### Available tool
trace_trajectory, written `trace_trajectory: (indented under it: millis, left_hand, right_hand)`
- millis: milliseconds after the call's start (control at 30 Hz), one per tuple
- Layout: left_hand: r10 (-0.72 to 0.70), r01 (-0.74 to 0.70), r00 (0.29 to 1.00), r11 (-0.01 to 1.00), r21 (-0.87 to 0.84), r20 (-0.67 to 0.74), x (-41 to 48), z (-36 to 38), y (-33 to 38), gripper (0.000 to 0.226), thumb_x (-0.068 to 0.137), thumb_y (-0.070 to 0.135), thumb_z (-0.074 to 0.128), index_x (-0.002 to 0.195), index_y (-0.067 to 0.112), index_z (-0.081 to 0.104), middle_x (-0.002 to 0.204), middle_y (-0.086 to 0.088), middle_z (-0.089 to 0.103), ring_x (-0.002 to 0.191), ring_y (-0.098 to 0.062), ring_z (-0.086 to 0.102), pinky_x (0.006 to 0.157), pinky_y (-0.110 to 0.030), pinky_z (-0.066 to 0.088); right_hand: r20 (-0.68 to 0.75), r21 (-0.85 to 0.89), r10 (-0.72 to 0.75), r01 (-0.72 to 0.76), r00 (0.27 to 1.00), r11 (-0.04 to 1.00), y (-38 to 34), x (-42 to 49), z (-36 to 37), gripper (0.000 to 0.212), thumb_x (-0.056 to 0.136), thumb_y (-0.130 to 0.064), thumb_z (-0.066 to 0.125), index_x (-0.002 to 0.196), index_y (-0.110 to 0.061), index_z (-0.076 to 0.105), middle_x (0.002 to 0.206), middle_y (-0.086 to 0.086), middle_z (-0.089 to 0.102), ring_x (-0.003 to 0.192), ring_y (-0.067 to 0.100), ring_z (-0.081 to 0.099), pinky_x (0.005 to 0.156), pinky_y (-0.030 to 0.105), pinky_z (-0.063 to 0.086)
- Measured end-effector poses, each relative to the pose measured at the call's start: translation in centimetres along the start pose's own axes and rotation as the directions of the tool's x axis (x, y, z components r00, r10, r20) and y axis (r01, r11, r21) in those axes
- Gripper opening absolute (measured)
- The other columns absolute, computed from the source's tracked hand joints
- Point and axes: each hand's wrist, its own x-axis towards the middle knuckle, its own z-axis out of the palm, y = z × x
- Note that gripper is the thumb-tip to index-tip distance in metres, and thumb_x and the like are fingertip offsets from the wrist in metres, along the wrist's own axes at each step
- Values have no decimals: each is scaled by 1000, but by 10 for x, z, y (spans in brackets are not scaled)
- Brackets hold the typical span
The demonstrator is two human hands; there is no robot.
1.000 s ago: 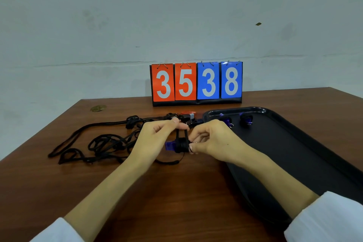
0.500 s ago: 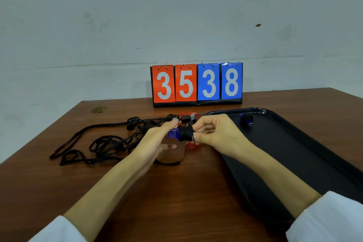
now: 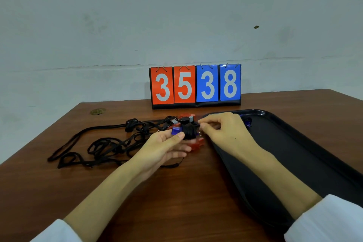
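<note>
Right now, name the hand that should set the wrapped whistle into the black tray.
Right, probably: the right hand pinches the wrapped whistle beside the rim of the black tray; the left hand, also holding it, sits farther off.

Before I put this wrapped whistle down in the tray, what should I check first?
1. Left hand grips the whistle: ok, thumb on top, fingers beneath.
2. Cord wound round the whistle's body: ok, it sits in a tight black bundle.
3. Cord end tucked in: cannot tell, the right hand pinches the cord there and hides it.
4. Bare room in the tray: ok, most of its floor on the near side is free.
5. Bundle free of the loose cords on the table: cannot tell, one strand runs under the left hand.
</note>
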Motion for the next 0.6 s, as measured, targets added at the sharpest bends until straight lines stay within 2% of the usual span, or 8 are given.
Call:
trace_trajectory:
  millis: [67,133,200,300,467,533,600]
  left_hand:
    - [-15,15,1000,1000,19,9,-1,0,0,25,90,19,55,112,10,63,104,-8,72,94,-20,68,84,-32,55]
    - [-28,27,999,998,48,25,-3,1,0,25,90,18,55,113,12,63,104,-8,72,95,-20,68,85,-33,55]
    - [-34,32,999,994,103,16,-4,0,0,23,92,15,54,113,13,62,104,-8,71,96,-20,68,85,-34,54]
    - [-25,24,1000,979,201,7,-4,2,-1,22,93,15,53,114,13,60,99,-7,71,93,-19,68,82,-33,54]
    - [3,3,1000,978,207,-25,-5,7,-6,27,89,17,58,115,18,50,90,-7,74,79,-14,67,75,-29,50]
    - [3,6,999,965,262,-36,-3,10,-6,27,90,24,57,116,22,49,91,-3,75,80,-12,67,75,-27,49]
    - [59,-20,992,948,317,-113,-2,12,-7,20,93,26,52,113,23,53,84,-1,75,74,-6,66,68,-18,47]
  right_hand:
    - [38,81,-30,27,999,996,-3,-1,0,32,88,-23,59,120,-25,61,112,-9,65,94,-1,58,75,9,45]
    - [150,129,-85,66,985,990,-8,-5,3,43,85,-21,63,127,-28,54,119,-11,61,101,-2,56,78,10,47]
    - [186,40,-147,142,972,989,-9,-6,9,51,82,-19,67,130,-30,51,122,-11,59,103,-3,53,80,9,46]
    - [182,-88,-207,226,961,970,-8,-6,11,54,81,-22,69,131,-29,50,122,-8,60,103,2,55,86,16,49]
    - [207,-201,-314,354,927,913,-10,-8,8,41,84,-25,66,124,-26,58,117,-8,63,105,3,55,94,22,45]
    - [218,-213,-266,312,939,926,-8,-8,0,39,83,-26,66,122,-26,60,114,-7,64,98,2,55,90,22,48]
    - [189,-226,-146,187,971,956,2,0,-18,40,82,-27,68,122,-26,60,115,-7,63,92,-1,53,84,18,48]
